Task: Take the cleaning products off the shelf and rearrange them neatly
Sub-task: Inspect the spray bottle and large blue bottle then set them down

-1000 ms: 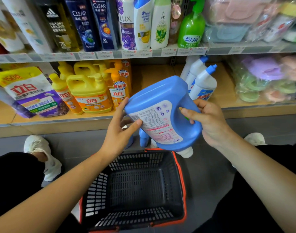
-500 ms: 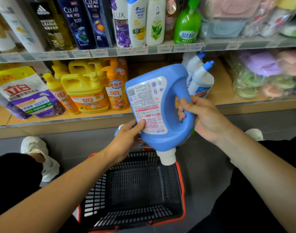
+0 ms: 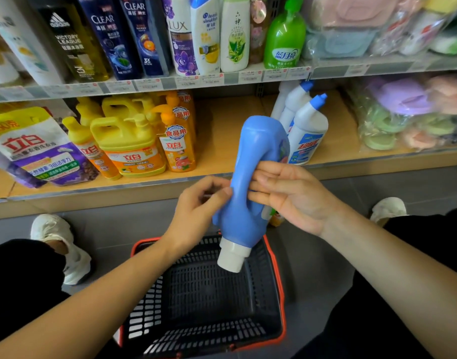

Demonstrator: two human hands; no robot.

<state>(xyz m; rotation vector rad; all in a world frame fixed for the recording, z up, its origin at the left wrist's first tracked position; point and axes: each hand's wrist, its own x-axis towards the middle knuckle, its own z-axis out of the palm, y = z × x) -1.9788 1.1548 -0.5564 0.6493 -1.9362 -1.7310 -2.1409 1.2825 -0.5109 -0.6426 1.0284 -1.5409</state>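
A blue detergent bottle (image 3: 258, 146) hangs upside down, narrow side toward me, its white cap (image 3: 232, 257) pointing into a black basket with an orange rim (image 3: 279, 294) on the floor. My right hand (image 3: 294, 195) holds the bottle at its handle side, fingers laid across it. From the left, my left hand (image 3: 199, 203) touches the bottle's edge with thumb and curled fingers. On the lower shelf (image 3: 230, 120) stand yellow dish soap bottles (image 3: 129, 149) and white toilet cleaner bottles with blue caps (image 3: 307, 130).
A purple and white detergent pouch (image 3: 35, 151) leans at the shelf's left. Bagged soft goods (image 3: 403, 112) fill its right end. Shampoo bottles (image 3: 144, 35) and a green pump bottle (image 3: 284, 40) line the upper shelf. My white shoes (image 3: 56, 237) flank the basket.
The bottle has been turned from label facing me to edge-on and tipped fully cap down. My left hand rose from under it to its left side.
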